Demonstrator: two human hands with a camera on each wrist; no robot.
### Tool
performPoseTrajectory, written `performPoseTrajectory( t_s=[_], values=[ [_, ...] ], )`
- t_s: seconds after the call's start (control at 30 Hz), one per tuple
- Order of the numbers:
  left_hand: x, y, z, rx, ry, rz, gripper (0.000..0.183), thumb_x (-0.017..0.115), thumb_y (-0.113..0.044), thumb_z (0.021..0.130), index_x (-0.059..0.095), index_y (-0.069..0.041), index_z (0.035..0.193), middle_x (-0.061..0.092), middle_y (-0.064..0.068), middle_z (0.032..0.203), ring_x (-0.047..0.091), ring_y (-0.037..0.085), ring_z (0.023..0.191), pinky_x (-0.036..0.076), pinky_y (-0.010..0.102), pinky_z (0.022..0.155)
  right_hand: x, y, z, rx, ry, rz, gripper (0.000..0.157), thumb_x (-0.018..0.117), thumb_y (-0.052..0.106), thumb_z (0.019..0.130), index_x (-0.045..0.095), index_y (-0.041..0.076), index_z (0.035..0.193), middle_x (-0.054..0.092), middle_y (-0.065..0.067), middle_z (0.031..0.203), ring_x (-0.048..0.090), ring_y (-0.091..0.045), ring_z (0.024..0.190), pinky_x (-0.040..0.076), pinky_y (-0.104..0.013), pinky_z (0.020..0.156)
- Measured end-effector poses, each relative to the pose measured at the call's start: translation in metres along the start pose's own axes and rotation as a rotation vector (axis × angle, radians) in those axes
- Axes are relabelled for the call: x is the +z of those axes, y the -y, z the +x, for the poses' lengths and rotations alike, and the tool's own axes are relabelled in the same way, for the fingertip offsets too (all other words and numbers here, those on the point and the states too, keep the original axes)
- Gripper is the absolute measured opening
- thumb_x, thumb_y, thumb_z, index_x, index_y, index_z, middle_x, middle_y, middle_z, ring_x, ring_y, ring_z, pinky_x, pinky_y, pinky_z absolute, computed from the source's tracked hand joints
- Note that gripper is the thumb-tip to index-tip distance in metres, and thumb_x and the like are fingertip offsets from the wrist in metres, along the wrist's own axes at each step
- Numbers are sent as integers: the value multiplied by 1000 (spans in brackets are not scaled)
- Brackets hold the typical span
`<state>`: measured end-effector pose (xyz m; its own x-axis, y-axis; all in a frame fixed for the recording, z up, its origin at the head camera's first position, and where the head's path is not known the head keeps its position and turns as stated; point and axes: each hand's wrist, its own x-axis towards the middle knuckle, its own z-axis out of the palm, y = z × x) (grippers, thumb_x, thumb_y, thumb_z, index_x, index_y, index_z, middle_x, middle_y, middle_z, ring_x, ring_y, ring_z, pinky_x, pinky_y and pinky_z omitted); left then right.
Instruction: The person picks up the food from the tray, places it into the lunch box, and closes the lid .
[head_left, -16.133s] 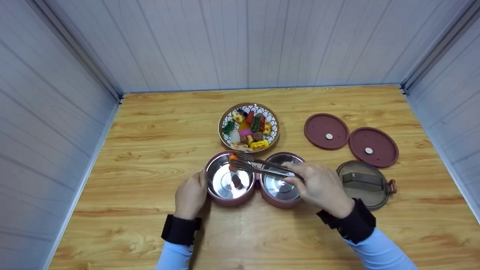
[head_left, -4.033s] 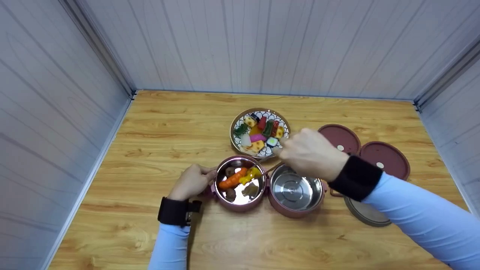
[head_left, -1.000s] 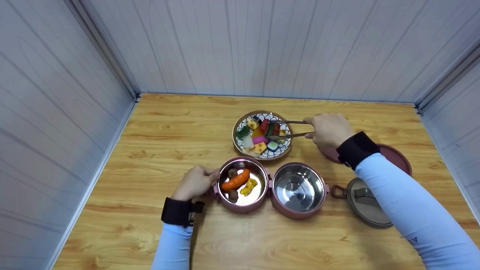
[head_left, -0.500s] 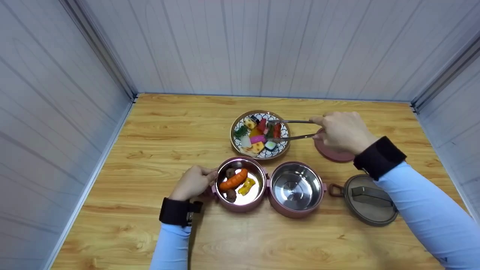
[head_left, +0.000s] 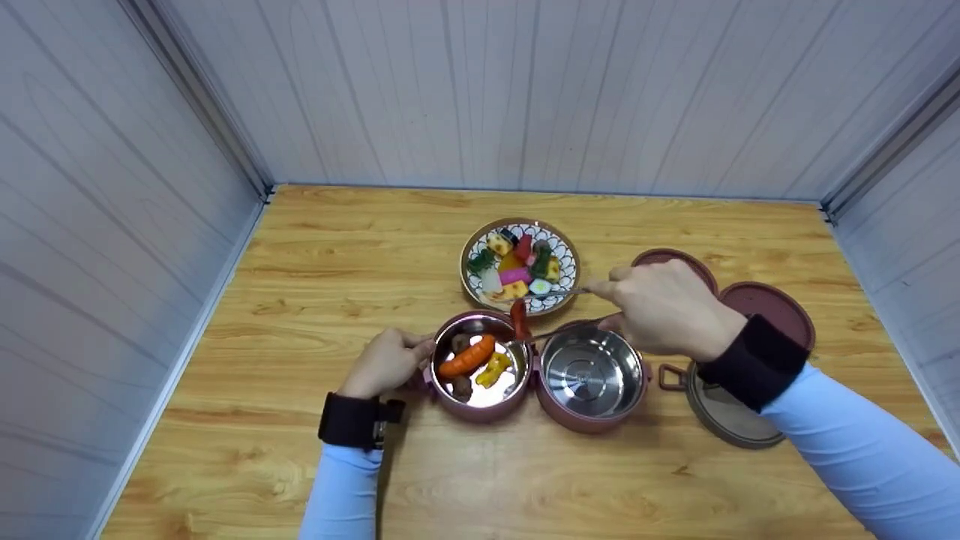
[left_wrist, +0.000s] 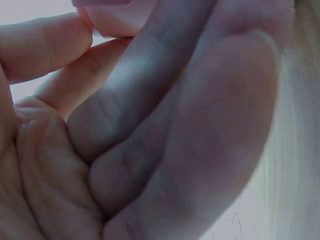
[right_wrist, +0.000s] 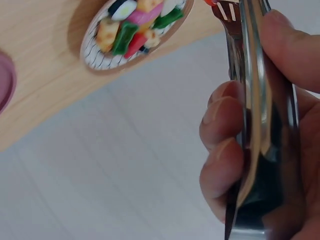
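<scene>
In the head view my left hand (head_left: 386, 364) pinches the side tab of the left pink pot (head_left: 484, 414). An orange sausage-shaped piece (head_left: 466, 357), a yellow piece (head_left: 493, 370) and brown lumps lie inside that pot. My right hand (head_left: 667, 311) grips metal tongs (right_wrist: 257, 100), whose tips hold a small red food piece (head_left: 519, 319) over the pot's back right rim. Beside it stands a second pink pot (head_left: 592, 424), bare inside. The left wrist view shows mostly my fingers (left_wrist: 215, 120) near a bit of pink.
Behind the pots sits a patterned plate (head_left: 559, 240) with several colourful food pieces. To the right lie two maroon lids (head_left: 772, 307) and a grey-brown lid (head_left: 739, 420) with a loop, partly under my right arm. Pale panel walls enclose the wooden table (head_left: 337, 262).
The tongs have come from the plate towards me to the left pot, carrying the red piece off the plate. A few seconds earlier they were at the yellow piece in that pot. My left hand stays.
</scene>
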<state>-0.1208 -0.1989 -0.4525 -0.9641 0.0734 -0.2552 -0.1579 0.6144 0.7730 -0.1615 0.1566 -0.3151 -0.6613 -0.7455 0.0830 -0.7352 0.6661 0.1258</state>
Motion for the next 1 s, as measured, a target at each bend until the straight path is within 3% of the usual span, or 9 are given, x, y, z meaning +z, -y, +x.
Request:
performPoseTrajectory(
  t_s=[0.3,0.53,0.67,1.0],
  values=[
    [-1,-1,-2,-10,3,-10,25,61,-23,98,77,-7,88,46,-4,57,40,11,49,34,26,47,12,24,10,-86,50,-20,52,84,35,76,72,15,122,64,-3,80,60,-20,60,42,-36,43],
    [-2,-3,-2,-18,8,-11,22,61,-22,98,78,-10,102,47,-2,59,43,11,49,36,26,47,15,34,20,-111,52,-82,43,85,32,74,73,10,109,66,-6,81,59,-20,58,41,-35,43],
    [-2,-2,-2,-26,11,-18,22,61,-22,98,78,-11,108,47,-2,58,43,11,49,36,26,46,14,40,24,-122,57,-116,35,80,23,75,73,9,106,65,-9,80,55,-21,56,40,-36,42],
    [0,-2,-2,-35,9,-39,22,61,-22,98,78,-11,106,50,-1,59,44,12,48,37,27,46,9,42,26,-113,95,-122,41,82,27,75,73,10,111,64,-8,81,52,-19,55,38,-35,42]
  ],
)
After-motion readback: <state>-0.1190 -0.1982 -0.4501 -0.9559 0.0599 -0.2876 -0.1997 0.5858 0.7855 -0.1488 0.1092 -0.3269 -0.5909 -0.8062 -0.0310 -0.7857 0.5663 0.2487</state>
